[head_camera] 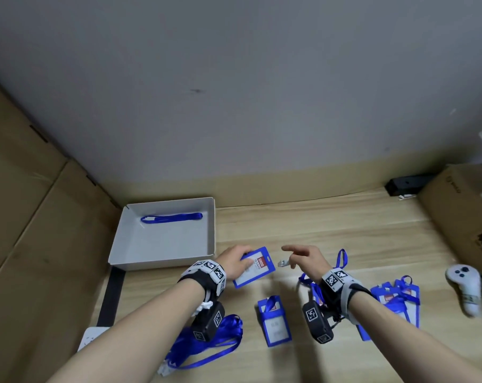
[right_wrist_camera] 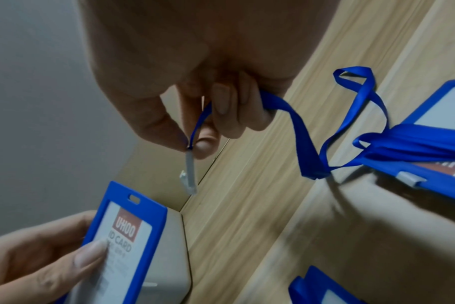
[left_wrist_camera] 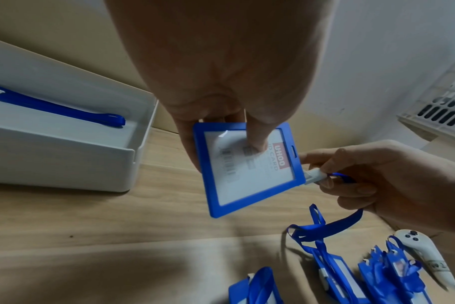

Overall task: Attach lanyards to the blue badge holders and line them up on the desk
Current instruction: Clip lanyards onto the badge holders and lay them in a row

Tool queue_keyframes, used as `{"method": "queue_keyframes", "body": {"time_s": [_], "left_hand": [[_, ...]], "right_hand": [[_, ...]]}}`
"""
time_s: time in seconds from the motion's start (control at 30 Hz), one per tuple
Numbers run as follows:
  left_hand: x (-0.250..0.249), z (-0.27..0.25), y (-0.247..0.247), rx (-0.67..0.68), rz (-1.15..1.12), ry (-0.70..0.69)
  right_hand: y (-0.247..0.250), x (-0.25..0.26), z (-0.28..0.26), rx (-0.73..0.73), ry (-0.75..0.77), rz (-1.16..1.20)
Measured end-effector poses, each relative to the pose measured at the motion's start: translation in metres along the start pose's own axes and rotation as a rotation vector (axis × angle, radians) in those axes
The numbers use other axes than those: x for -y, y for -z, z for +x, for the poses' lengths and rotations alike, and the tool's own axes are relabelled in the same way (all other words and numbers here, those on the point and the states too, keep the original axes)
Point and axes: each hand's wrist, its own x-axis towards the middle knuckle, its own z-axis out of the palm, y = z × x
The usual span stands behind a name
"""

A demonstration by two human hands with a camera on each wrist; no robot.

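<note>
we see the left hand [head_camera: 232,262] holding a blue badge holder [head_camera: 254,267] above the desk [head_camera: 344,230], thumb pressed on its clear front, fingers curled behind it. the slot [right_wrist_camera: 134,198] in the holder's top edge faces the right hand [head_camera: 307,259] and nothing is threaded through it. the right hand pinches a lanyard [right_wrist_camera: 307,131] just above its white clip [right_wrist_camera: 189,174], thumb and forefinger narrow on it, the other fingers curled round the ribbon. the clip tip hangs near the slot, apart from it. the ribbon trails from the hand down to the desk, toward the badge holders lying on the right.

a grey tray [head_camera: 162,261] sits at the left rear of the desk with one spare lanyard [head_camera: 171,217] lying along its far side. the tray's near right corner is just beside the left hand. cardboard [head_camera: 26,244] walls off the left side; a cardboard box [head_camera: 466,211] closes the right rear corner. the bare strip of desk between tray and box, up to the wall, is the widest open room.

near edge, left to right: a loose bunch of lanyards [head_camera: 220,338] under the left forearm, one badge holder with its lanyard [head_camera: 274,322], then a cluster of finished holders [head_camera: 394,302] partly hidden by the right wrist. a white controller [head_camera: 465,288] lies near the right edge, apart from that cluster.
</note>
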Motion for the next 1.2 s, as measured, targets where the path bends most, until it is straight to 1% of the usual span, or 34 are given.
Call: {"method": "queue_keyframes", "body": {"time_s": [0.13, 0.2, 0.33, 0.43, 0.53, 0.63, 0.7, 0.77, 0.83, 0.87, 0.9, 0.97, 1.0, 1.1, 1.2], "left_hand": [[0.011, -0.005, -0.005, -0.019, 0.015, 0.045], [0.016, -0.008, -0.009, -0.022, 0.014, 0.076], [0.025, -0.007, -0.020, -0.008, -0.004, 0.112], [0.037, -0.003, -0.033, -0.006, -0.008, 0.147], [0.043, 0.000, -0.042, 0.000, -0.008, 0.182], [0.050, 0.003, -0.049, 0.011, -0.054, 0.195], [0.055, 0.005, -0.051, 0.014, -0.084, 0.208], [0.060, 0.007, -0.052, 0.016, -0.107, 0.236], [0.066, 0.011, -0.053, 0.021, -0.125, 0.257], [0.067, 0.014, -0.052, 0.024, -0.127, 0.268], [0.070, 0.017, -0.051, 0.024, -0.130, 0.278], [0.071, 0.022, -0.049, 0.020, -0.147, 0.290], [0.070, 0.024, -0.047, 0.018, -0.153, 0.298], [0.069, 0.031, -0.045, 0.021, -0.165, 0.320], [0.066, 0.036, -0.042, 0.035, -0.153, 0.322]], "right_hand": [[-0.004, -0.015, 0.008, -0.034, -0.069, -0.098], [-0.006, -0.028, 0.011, -0.012, -0.094, -0.180], [-0.009, -0.054, 0.018, 0.044, -0.099, -0.302], [-0.017, -0.072, 0.024, 0.046, -0.114, -0.311], [-0.022, -0.077, 0.032, 0.071, -0.138, -0.350], [-0.026, -0.081, 0.043, 0.134, -0.155, -0.362], [-0.026, -0.087, 0.055, 0.138, -0.176, -0.396], [-0.028, -0.092, 0.068, 0.157, -0.173, -0.478], [-0.030, -0.089, 0.077, 0.225, -0.235, -0.471], [-0.030, -0.085, 0.079, 0.243, -0.224, -0.488], [-0.028, -0.083, 0.083, 0.270, -0.174, -0.518], [-0.027, -0.081, 0.086, 0.296, -0.117, -0.498], [-0.028, -0.077, 0.085, 0.287, -0.119, -0.435], [-0.030, -0.069, 0.083, 0.154, -0.248, -0.145], [-0.029, -0.064, 0.081, 0.138, -0.248, -0.074]]}}
